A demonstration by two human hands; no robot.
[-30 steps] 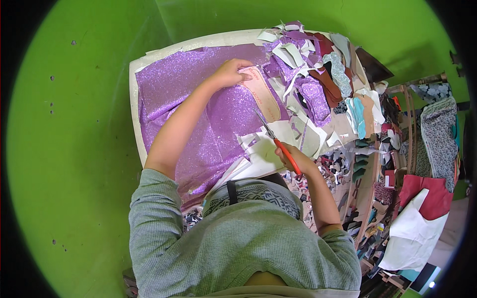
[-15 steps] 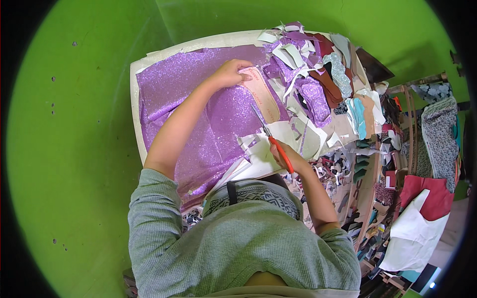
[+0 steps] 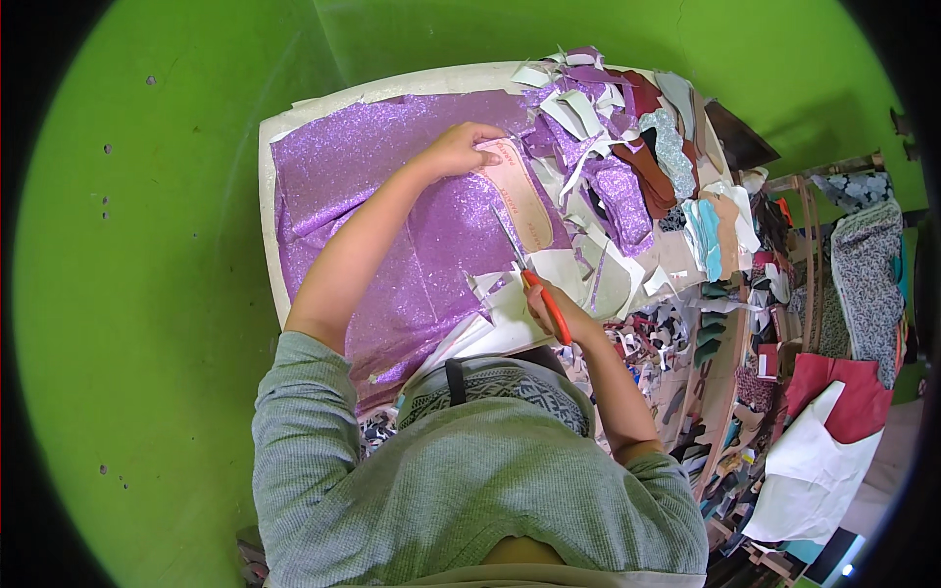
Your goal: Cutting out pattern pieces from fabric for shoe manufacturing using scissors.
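A sheet of purple glitter material [image 3: 392, 235] covers much of the work board. On its right part lies a beige, sole-shaped template [image 3: 523, 208] with reddish markings. My left hand [image 3: 459, 151] grips the template's far end, thumb on top, the other fingers over the sheet's far side. In my right hand [image 3: 561, 312] is a pair of scissors [image 3: 546, 306] with orange-red handles. Their blades point away from me and lie over the purple sheet, just left of the template's near end. From here I cannot tell whether the blades are cutting.
Purple and white offcuts [image 3: 578, 118] pile up at the board's far right, beside brown pieces [image 3: 647, 181] and turquoise pieces [image 3: 704, 235]. White backing [image 3: 520, 309] shows at the near edge. Scraps [image 3: 652, 343] litter the area right of me; a green wall [image 3: 147, 294] stands left.
My right hand and the scissors have shifted slightly left, away from the template's edge. My left hand keeps its grip, with hardly any movement.
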